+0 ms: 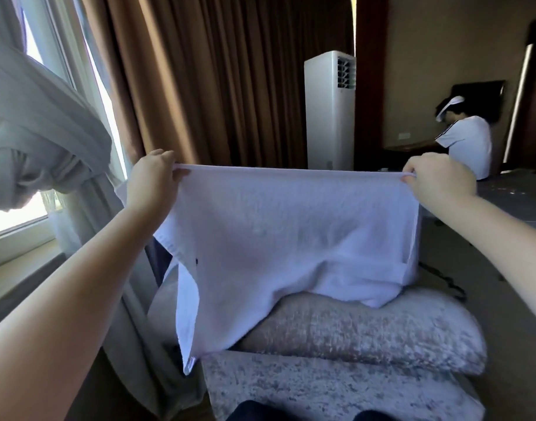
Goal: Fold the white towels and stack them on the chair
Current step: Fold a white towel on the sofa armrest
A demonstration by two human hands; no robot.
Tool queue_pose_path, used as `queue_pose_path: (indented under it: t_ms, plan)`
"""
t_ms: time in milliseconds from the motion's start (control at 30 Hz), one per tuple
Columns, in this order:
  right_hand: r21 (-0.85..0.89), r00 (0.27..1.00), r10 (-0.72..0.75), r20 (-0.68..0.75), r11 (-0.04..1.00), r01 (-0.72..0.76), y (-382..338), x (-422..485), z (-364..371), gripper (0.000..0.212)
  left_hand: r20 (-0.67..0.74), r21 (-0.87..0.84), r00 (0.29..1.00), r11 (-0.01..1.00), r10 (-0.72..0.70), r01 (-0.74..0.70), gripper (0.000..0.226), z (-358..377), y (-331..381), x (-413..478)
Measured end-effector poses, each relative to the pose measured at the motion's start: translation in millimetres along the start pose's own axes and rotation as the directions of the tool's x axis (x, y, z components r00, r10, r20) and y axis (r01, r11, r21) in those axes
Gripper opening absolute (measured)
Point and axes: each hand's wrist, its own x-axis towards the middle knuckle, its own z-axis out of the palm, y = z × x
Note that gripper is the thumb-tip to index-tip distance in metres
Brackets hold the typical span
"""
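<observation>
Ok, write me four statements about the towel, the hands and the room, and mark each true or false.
1. The left hand and right hand each pinch the top edge of the white towel. True.
2. The towel lies fully folded on the cushion. False: it is held up and spread wide, with only its lower part resting on the cushion.
3. A white tower unit stands in front of the brown curtains. True.
4. The window is on the person's right. False: it is on their left.
</observation>
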Motion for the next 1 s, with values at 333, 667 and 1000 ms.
queue_pose_path:
  t_ms: [333,667,1000]
  plan:
    - [0.251,0.953,0.287,-0.099,0.934,-0.255,25,-24,-40,0.024,-0.011,0.023,0.996,0.996,-0.088,0.088,0.016,-28,-37,-9]
    - [0.533,0.897,0.256,-0.359,0.846,-0.028,15,-44,-74,0.017,-0.194,-0.071,0.951,0.97,-0.24,0.231,0.025,-45,-19,-7]
    - [0.558,0.82,0.242,-0.518,0.822,0.11,-1,-58,-37,0.019,-0.27,-0.205,0.922,0.952,-0.278,0.227,0.027,-1,-23,-20]
